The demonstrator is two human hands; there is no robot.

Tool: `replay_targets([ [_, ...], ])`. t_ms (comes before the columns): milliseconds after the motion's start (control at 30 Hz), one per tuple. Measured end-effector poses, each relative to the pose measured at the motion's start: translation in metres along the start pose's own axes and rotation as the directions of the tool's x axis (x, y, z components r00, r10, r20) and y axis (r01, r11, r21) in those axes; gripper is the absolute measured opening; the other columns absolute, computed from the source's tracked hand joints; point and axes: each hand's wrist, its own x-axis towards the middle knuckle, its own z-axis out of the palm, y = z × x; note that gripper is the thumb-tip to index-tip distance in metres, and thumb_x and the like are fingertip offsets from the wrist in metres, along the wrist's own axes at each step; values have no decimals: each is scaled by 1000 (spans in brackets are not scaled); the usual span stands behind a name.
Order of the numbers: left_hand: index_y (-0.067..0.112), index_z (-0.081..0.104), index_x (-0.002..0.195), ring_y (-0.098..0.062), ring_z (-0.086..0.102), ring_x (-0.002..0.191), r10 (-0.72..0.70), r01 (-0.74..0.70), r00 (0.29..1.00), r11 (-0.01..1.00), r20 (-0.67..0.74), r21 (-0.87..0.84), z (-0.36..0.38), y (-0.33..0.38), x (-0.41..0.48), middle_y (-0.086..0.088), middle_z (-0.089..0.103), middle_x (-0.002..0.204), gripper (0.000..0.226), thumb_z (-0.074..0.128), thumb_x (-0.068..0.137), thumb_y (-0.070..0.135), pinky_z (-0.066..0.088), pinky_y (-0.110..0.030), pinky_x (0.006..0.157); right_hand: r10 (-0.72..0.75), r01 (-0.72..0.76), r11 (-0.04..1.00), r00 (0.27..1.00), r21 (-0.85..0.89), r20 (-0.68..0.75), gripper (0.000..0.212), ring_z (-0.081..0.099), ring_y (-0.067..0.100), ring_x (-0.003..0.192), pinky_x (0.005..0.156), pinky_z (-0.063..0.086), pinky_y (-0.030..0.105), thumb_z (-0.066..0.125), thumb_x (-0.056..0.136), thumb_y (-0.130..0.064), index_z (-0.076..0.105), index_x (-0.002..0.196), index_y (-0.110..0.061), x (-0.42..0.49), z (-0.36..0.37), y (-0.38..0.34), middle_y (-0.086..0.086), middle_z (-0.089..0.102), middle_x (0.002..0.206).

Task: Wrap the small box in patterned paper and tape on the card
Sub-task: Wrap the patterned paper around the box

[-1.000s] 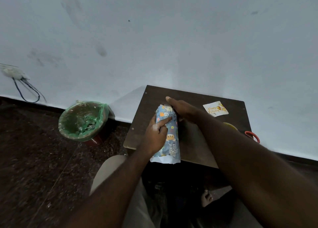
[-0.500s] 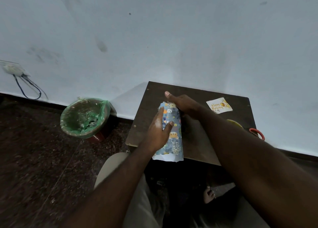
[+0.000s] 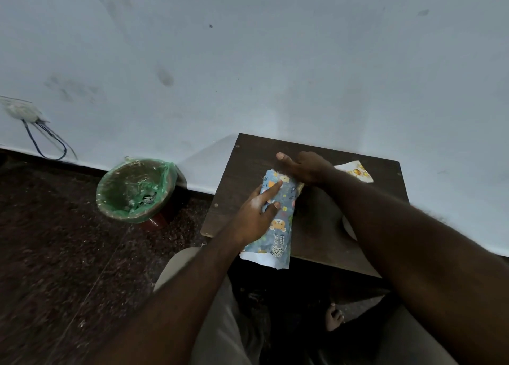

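Head view, near to far: a bare foot is showing below the table, both forearms reaching in. The small box is lying lengthwise on the table's left half, wrapped in blue paper printed with cartoon animals. The paper's loose near end is showing its white underside and overhanging the near edge. The left hand is lying flat on the paper, index finger straight and thumb pressing. The right hand is resting on the box's far end, thumb sticking out. Its fingers are hidden, so grip cannot be told. The card is lying far right on the table, apart from the box. Left on the floor, a round bin with green liner is holding a few pale scraps. A socket with cables is hanging on the wall.
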Motion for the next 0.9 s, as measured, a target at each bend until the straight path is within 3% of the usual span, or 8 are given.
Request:
replay_targets([
  [133, 33, 18, 157, -6, 43, 134, -46, 48, 999, 996, 27, -69, -1, 2, -1, 8, 39, 152, 63, 50, 103, 28, 33, -17, 104, 55, -49, 991, 997, 122, -50, 79, 62, 24, 70, 77, 48, 36, 36, 91, -75, 55, 58, -6, 4, -4, 11, 14, 63, 66],
  [267, 28, 0, 159, -5, 54, 117, -139, 142, 990, 984, 33, -106, -1, 6, 0, 7, 50, 144, 75, 50, 103, 32, 40, -8, 87, -100, 73, 941, 993, 329, 65, 68, 53, 13, 63, 68, 45, 31, 55, 86, -70, 61, 65, -6, -3, -7, -11, 5, 59, 66],
  [367, 28, 2, 158, -3, 50, 119, -34, 35, 999, 995, 12, -96, 0, 10, -2, 9, 47, 142, 71, 49, 104, 23, 35, 4, 82, -210, 161, 940, 968, 300, 140, 60, 42, 10, 54, 56, 36, 27, 65, 86, -61, 50, 56, -12, -5, -3, -22, 1, 46, 59],
  [467, 31, 19, 156, -5, 42, 131, -23, 23, 1000, 998, 5, -60, 0, 10, -3, 6, 39, 151, 60, 48, 105, 23, 32, -7, 96, -227, 210, 958, 972, 195, 68, 66, 27, 8, 44, 47, 24, 26, 65, 89, -55, 27, 50, -19, -7, 4, -20, -2, 29, 51],
  [600, 32, 41, 149, -13, 42, 135, -26, 26, 999, 999, 21, -24, 2, 0, 1, -3, 35, 155, 45, 48, 104, 27, 34, -17, 103, -170, 172, 984, 984, 38, -44, 70, 48, 18, 53, 58, 38, 33, 50, 95, -61, 43, 47, -10, -9, 18, -13, 4, 46, 52],
  [700, 33, 46, 146, -15, 41, 137, 2, -2, 1000, 1000, -3, -20, 3, -4, 2, -3, 38, 153, 43, 49, 104, 25, 31, -19, 108, -91, 96, 987, 995, 127, -48, 77, 60, 25, 66, 69, 47, 35, 38, 99, -62, 60, 58, 0, -9, 15, -15, 12, 62, 64],
  [767, 33, 46, 146, -14, 40, 139, -1, 1, 1000, 1000, -4, -14, 4, -5, 3, -2, 37, 154, 43, 49, 104, 26, 29, -15, 106, -39, 40, 970, 999, 238, -6, 72, 57, 20, 65, 70, 44, 32, 38, 100, -59, 57, 56, -5, -10, 9, -10, 8, 60, 64],
  [900, 34, 43, 148, -16, 39, 140, -13, 13, 1000, 1000, -6, 8, 4, -3, 3, -2, 33, 157, 43, 47, 105, 29, 31, -22, 111, -8, -17, 971, 995, 237, 104, 68, 52, 17, 63, 66, 40, 30, 50, 92, -65, 58, 61, -6, -10, -1, 9, 6, 55, 65],
])
